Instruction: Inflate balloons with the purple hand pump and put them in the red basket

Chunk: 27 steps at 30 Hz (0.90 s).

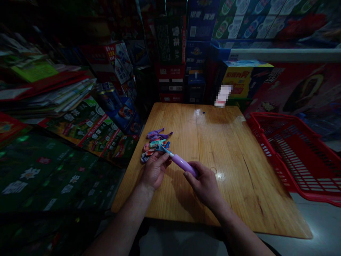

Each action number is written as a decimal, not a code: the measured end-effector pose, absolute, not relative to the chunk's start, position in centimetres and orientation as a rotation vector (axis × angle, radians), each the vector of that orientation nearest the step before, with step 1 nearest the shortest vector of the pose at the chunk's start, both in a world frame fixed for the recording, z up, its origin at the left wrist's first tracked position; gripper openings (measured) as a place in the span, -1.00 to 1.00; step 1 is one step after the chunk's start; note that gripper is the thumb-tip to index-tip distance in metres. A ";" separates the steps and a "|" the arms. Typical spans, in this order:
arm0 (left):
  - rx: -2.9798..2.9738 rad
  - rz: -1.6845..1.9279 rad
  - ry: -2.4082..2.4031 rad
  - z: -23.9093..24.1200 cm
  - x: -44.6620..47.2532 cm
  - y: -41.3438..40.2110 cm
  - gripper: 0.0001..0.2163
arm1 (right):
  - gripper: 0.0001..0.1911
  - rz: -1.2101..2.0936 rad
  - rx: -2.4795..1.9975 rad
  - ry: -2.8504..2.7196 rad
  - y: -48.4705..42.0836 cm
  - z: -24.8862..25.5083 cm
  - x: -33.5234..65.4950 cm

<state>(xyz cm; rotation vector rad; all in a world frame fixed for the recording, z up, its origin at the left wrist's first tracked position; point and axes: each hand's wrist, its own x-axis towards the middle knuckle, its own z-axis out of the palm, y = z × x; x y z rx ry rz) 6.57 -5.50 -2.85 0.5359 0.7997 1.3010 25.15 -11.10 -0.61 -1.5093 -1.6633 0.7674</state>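
A small wooden table (221,149) stands in front of me in a dim shop. My right hand (204,183) is closed around the back end of a purple hand pump (182,164), which points up and left. My left hand (154,170) pinches a flat balloon at the pump's thin nozzle (167,152). Just beyond that hand lies a small pile of flat coloured balloons (156,144) on the table's left part.
A red wire shopping basket (295,153) sits to the right of the table. Stacked cartons (197,53) and boxes fill the back. Piled printed boxes and papers (80,124) crowd the left side. Grey floor shows at the lower right.
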 end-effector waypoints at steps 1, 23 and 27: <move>0.539 1.301 0.799 -2.8 6.5 -5.5 -0.85 | -0.78 0.764 -1.502 -1.664 -11.1 -0.6 25.2; 0.481 1.164 0.796 -1.6 5.6 -5.8 -0.79 | -0.75 1.006 -1.433 -1.629 -11.0 0.1 25.8; 0.506 1.070 0.810 -1.5 5.8 -6.2 -0.80 | -0.73 1.036 -1.417 -1.590 -10.9 -0.2 25.9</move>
